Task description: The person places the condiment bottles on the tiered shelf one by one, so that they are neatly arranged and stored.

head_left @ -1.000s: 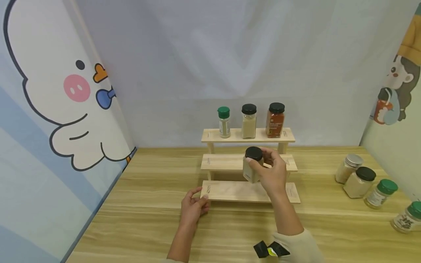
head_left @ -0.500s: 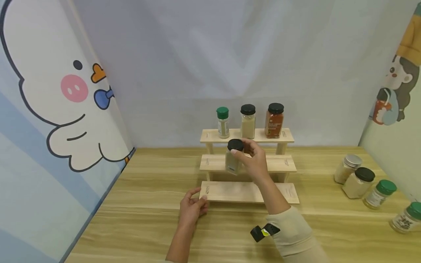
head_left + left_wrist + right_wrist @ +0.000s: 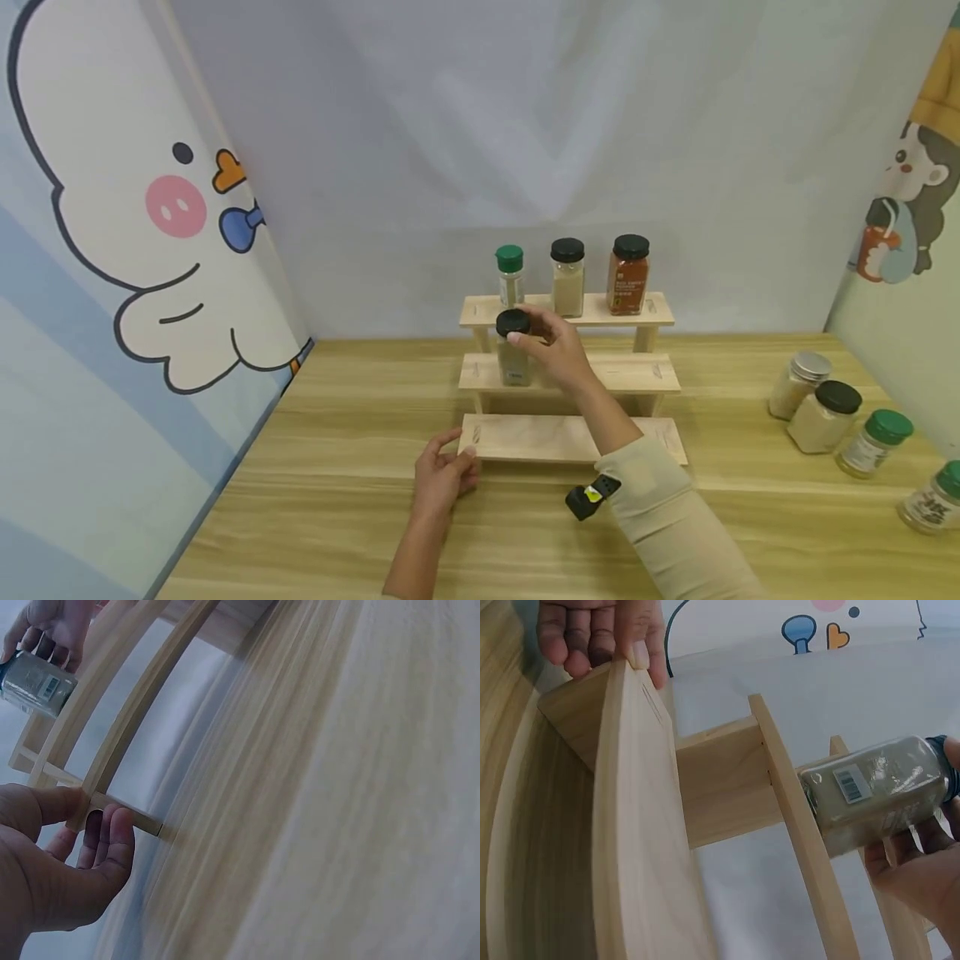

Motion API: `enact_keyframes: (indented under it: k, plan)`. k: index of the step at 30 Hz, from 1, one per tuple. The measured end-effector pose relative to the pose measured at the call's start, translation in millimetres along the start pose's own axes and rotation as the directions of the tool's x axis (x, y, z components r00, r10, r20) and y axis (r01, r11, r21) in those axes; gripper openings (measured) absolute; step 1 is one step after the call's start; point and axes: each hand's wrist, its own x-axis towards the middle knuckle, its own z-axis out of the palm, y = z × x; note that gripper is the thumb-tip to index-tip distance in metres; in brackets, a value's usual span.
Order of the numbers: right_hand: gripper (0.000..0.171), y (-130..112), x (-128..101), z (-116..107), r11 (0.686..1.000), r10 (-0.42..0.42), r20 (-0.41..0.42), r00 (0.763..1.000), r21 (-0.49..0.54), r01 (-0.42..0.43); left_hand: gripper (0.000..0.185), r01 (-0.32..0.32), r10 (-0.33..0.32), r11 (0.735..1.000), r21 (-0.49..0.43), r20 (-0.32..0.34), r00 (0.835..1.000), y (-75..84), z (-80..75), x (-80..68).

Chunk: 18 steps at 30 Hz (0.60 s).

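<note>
A black-capped clear spice jar (image 3: 513, 365) with pale contents stands upright at the left part of the middle shelf of a three-tier wooden rack (image 3: 536, 437). My right hand (image 3: 561, 354) grips it near the cap, thumb in front. In the right wrist view the base of the jar (image 3: 881, 791) is right at the middle shelf's edge, its barcode label showing. My left hand (image 3: 441, 479) holds the left end of the bottom shelf. The left wrist view has the left hand's (image 3: 64, 859) thumb on the shelf's end and its fingers curled below.
On the top shelf stand a green-capped jar (image 3: 511, 279), a black-capped jar (image 3: 567, 279) and a red pepper jar (image 3: 628, 279). Several jars, including a silver-lidded one (image 3: 801, 385) and a green-lidded one (image 3: 873, 444), stand at the table's right. A grey curtain (image 3: 390, 208) hangs behind.
My right hand has carried the black-capped jar leftward and in toward the middle shelf, bringing it from tilted to upright. My left hand has stayed on the bottom shelf's end.
</note>
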Motion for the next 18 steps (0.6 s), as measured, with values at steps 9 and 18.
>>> enact_keyframes:
  k: [9, 18]
  plan:
    - [0.045, -6.2, 1.0, -7.0, 0.996, 0.074, 0.109, 0.991, 0.042, -0.079, 0.043, 0.017, -0.017, 1.0, 0.004, -0.011, 1.0, 0.1, 0.6, 0.2]
    - [0.056, -15.6, -19.5, -11.3, 0.98, 0.142, -0.031, 0.989, -0.139, -0.145, 0.046, -0.001, 0.001, 1.0, 0.002, 0.015, 1.0, 3.1, 0.9, -2.3]
